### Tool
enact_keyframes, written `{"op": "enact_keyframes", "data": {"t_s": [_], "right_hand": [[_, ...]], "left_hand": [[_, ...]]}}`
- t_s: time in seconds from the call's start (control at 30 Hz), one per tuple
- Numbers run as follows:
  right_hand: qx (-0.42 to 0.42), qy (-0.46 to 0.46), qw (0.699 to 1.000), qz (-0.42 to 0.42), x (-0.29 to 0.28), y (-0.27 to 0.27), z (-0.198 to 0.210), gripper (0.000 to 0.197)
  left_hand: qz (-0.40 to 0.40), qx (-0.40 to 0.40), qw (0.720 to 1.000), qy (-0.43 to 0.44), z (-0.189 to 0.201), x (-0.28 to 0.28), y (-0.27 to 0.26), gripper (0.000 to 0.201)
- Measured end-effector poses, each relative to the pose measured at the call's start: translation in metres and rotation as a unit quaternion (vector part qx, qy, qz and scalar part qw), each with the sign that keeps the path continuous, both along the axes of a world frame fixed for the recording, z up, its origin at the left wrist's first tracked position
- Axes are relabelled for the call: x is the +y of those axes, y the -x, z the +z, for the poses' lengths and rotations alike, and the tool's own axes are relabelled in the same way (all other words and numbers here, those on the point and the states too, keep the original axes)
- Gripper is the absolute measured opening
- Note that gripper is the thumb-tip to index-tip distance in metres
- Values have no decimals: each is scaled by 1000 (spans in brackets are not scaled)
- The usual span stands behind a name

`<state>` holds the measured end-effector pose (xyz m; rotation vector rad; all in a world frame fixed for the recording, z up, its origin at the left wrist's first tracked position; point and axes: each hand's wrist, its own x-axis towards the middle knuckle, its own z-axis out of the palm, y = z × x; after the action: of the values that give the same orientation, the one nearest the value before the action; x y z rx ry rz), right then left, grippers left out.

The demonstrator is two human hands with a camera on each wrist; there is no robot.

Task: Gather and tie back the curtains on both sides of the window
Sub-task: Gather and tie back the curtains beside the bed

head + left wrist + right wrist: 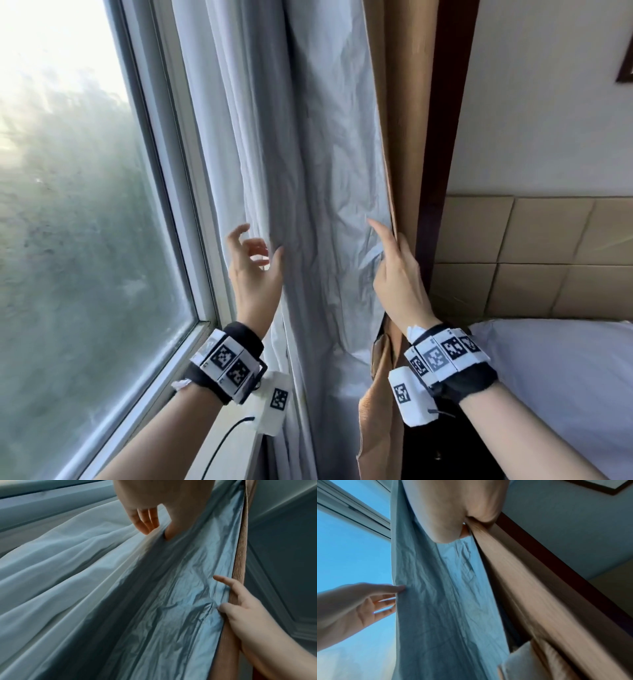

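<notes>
— From the head view, what do you count?

— One window (85,205) on my left; one pale lined curtain (308,171) hanging beside it, tan on its room side (387,137); a thinner white sheer (219,137) between curtain and glass; one bed (565,377) low on my right. My two hands are raised. My left hand (251,274) is up at the curtain's window-side edge, fingers (239,233) spread and loose, grasping nothing; my right hand (400,284) is at the tan edge, thumb on the pale lining, the other fingers wrapped behind the fold, so it grips the curtain.

— And the left wrist view?

— One crumpled stretch of lining (171,595); the sheer (60,574) lies beside it; my left hand (154,507) has its thumb pressing into the cloth, the fingers (145,519) straight; my right hand (248,615) pinches the tan edge (240,561) lower down.

— The right wrist view?

— My right hand (453,513) clamps the tan fold (522,588) against the lining (445,601); my left hand (351,601) reaches in flat, thumb tip on the lining's front edge, fingers (385,601) straight and passing behind it; blue glass (351,554) behind.
</notes>
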<state>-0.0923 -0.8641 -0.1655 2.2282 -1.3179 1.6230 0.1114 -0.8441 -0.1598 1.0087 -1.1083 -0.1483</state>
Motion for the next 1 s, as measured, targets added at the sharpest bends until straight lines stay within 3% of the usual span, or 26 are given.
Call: {"op": "enact_keyframes", "data": {"t_s": [0.1, 0.17, 0.23, 0.33, 0.47, 0.57, 0.67, 0.87, 1.0], "right_hand": [[-2, 1, 1000, 3, 4, 3, 0, 73], [3, -3, 1000, 4, 7, 5, 0, 73], [3, -5, 1000, 7, 9, 7, 1, 73], [6, -17, 1000, 14, 11, 11, 1, 72], [14, -28, 999, 15, 12, 15, 2, 70], [14, -35, 999, 11, 14, 18, 3, 69], [10, -51, 999, 7, 18, 18, 3, 68], [19, -57, 998, -10, 27, 13, 6, 66], [16, -85, 996, -15, 31, 6, 9, 65]], "left_hand": [[86, -90, 992, 15, -9, 0, 4, 56], [157, -141, 978, 12, -12, -1, 3, 39], [175, -135, 975, 17, -12, -4, -1, 22], [119, -74, 990, 30, -13, -7, -14, 23], [74, -105, 992, -4, -12, -5, -18, 13], [28, -62, 997, -33, -11, -8, -18, 10], [-9, -33, 998, -50, -9, -7, -15, 25], [20, 29, 999, -9, -12, 11, -6, 15], [-52, -16, 997, -52, -22, 13, 3, 17]]}}
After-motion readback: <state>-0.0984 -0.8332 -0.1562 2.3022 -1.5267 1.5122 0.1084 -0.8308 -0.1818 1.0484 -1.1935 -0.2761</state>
